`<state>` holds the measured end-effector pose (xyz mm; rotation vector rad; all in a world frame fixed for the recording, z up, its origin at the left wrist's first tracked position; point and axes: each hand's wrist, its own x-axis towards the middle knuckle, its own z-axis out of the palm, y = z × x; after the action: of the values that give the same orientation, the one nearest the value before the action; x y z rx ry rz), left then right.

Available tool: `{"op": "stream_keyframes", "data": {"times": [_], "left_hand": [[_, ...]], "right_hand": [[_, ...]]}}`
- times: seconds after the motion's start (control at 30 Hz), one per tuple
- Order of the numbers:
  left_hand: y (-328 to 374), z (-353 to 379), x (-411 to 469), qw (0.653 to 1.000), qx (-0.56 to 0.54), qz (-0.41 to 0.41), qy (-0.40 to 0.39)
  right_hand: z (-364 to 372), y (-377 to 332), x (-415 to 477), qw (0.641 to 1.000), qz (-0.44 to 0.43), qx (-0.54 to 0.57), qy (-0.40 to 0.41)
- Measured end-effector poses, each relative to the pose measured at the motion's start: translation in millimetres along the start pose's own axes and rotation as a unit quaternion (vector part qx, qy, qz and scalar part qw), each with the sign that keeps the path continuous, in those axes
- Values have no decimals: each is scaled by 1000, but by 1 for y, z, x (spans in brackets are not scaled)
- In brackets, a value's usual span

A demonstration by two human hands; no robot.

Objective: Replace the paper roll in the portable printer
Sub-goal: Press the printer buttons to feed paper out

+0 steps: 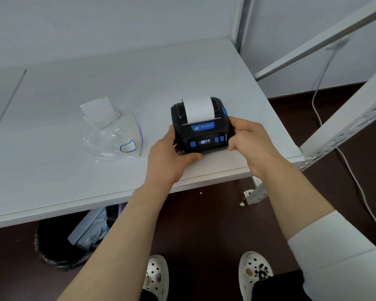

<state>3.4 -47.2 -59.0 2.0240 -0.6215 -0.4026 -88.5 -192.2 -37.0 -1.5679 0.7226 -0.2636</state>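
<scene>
Printer (201, 126): steadied by left hand (168, 154) at 9 o'clock, right hand (251, 141) at 3, fingers clamped on casing; paper (198, 109) exits at 12, lid apparently shut.

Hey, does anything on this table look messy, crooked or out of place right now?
Mostly tidy. The printer sits upright between the left hand and right hand, paper strip feeding out straight. The only clutter is an empty, crumpled clear zip bag and a white slip lying loose to its left.
</scene>
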Motion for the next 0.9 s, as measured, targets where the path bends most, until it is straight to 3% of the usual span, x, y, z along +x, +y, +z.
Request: {"op": "stream_keyframes", "data": {"times": [0.9], "left_hand": [[-1, 1, 1, 1000, 0, 8, 2]], "right_hand": [[0, -3, -2, 1000, 0, -6, 4]]}}
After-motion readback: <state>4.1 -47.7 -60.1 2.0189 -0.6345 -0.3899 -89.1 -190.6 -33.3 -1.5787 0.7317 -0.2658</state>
